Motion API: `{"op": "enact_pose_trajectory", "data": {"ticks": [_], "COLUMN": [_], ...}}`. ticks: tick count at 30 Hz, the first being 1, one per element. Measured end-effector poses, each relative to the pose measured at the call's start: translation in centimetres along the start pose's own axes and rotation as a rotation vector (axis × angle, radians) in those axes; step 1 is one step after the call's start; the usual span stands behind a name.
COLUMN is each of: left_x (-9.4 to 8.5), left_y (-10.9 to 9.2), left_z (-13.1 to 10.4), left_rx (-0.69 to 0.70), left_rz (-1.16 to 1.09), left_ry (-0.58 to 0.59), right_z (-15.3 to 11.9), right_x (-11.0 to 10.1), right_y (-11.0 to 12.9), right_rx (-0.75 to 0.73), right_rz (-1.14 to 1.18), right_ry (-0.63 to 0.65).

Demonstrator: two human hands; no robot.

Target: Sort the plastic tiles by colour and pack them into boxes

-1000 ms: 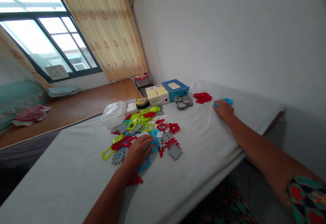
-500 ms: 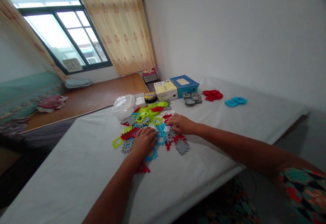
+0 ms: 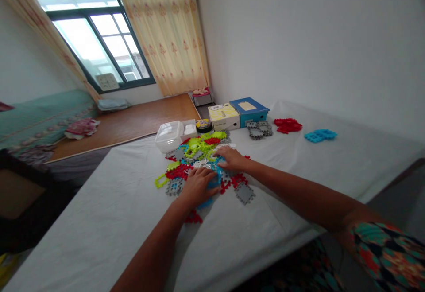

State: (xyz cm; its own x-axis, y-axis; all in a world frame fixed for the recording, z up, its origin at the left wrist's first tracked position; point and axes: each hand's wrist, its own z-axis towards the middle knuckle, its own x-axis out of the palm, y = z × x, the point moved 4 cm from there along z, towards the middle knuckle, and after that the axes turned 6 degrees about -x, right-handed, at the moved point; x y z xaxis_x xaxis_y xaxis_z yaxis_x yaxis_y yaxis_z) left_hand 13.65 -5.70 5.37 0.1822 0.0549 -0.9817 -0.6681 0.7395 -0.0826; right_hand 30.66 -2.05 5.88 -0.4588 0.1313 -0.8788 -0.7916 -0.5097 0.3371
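Note:
A mixed pile of interlocking plastic building tiles lies on the white-covered table [image 3: 109, 194], in lime green [image 3: 197, 145], red [image 3: 179, 171], blue, grey and white. My left hand [image 3: 199, 184] rests over the near side of the pile, fingers spread, covering some blue tiles. Across from it, my right hand [image 3: 232, 159] reaches into the pile from the right, its thumb apart from its fingers, close to blue and white tiles [image 3: 202, 163]. No tile shows gripped in either hand. A grey square tile [image 3: 245, 193] lies just below my right forearm.
Behind the pile stand a clear plastic tub [image 3: 168, 137], a round black-and-yellow tin [image 3: 203, 126], a yellow-and-white box [image 3: 224, 117] and a blue box [image 3: 250, 111]. Separate groups of grey tiles [image 3: 259, 130], red tiles [image 3: 288, 125] and blue tiles [image 3: 320, 135] lie along the wall side.
The view has swung a little left, so everything sits further right. My right hand has moved left over the pile, nearer my left hand. A white piece beside its fingers no longer shows there.

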Motion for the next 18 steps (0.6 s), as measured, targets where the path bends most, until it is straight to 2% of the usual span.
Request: {"op": "enact_pose_trajectory", "data": {"ticks": [5,9,13,18], "left_x": [-0.2,-0.6,-0.3,0.2], "left_y": [0.2,0.4,0.2,-0.6], "left_z": [0.2,0.3,0.2,0.2], "left_rx": [0.012,-0.003,0.049,0.091], "left_rz": [0.033,0.048,0.017,0.015], "left_ry": [-0.027,-0.073,-0.056,-0.016], "right_z": [0.1,-0.7,-1.5,-1.7], "right_x": [-1.8,-3.8,-3.8,-1.2], "right_y": [-0.6,-2.5,-3.5,-1.6], "right_rx": [0.014,0.127,0.122,0.001], "right_rz": [0.206,0.282,0.203,-0.012], "right_ry": [-0.208,-0.338,-0.252,-0.036]}}
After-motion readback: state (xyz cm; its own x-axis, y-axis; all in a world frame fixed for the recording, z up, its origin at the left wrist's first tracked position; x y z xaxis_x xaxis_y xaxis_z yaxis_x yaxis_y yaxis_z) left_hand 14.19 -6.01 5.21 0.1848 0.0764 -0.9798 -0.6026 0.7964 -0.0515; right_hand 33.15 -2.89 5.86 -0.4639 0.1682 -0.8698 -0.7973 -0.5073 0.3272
